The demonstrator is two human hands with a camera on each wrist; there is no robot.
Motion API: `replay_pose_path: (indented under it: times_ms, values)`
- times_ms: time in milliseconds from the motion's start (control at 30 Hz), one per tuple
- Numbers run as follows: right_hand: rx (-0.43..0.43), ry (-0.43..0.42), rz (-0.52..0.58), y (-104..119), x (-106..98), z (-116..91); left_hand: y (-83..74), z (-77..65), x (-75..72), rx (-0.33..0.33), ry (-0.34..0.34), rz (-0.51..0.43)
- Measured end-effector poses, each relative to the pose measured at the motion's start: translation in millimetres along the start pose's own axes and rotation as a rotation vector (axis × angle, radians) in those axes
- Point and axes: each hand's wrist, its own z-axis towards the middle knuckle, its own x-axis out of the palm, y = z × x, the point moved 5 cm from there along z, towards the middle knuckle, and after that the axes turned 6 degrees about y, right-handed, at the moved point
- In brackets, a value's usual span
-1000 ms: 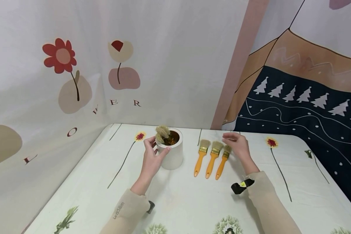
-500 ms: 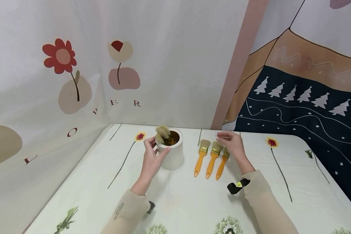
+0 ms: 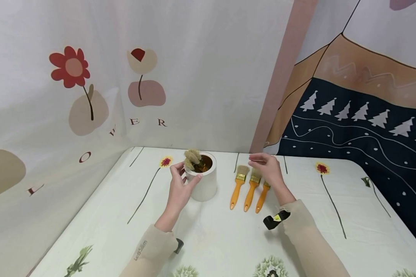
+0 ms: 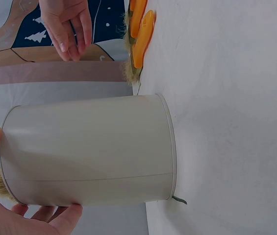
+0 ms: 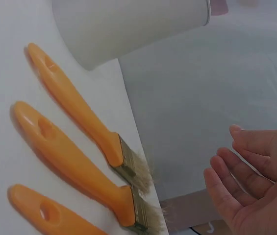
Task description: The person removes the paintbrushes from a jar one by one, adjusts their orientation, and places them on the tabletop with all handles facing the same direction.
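Note:
A white cylindrical canister (image 3: 205,186) stands upright on the table. My left hand (image 3: 181,188) grips it near the rim, thumb on the near side and fingers round the left. Pale bristles (image 3: 192,157) stick up out of the canister; in the left wrist view they show past its rim. To the right lie three orange-handled paintbrushes (image 3: 234,194), side by side with bristles pointing away from me. Over the bristle ends hovers my right hand (image 3: 270,169), its fingers loosely bent and holding nothing. It covers part of the rightmost paintbrush (image 3: 262,198).
A white cloth with printed flowers covers the table (image 3: 208,246). Behind the far edge hangs a pale curtain (image 3: 208,77), with a dark tree-patterned fabric (image 3: 360,134) at the right. Black straps (image 3: 276,219) sit at both wrists.
My right hand has moved left across the bristle ends of the paintbrushes, toward the canister. The left hand and the canister have stayed in place.

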Motion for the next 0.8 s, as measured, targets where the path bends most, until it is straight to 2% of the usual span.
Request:
replay_pose_path:
  times_ms: [800]
  values:
    - [-0.100,0.035,0.079,39,26,-3,-1.2,-1.2,0.5,-0.005,0.002,-0.004]
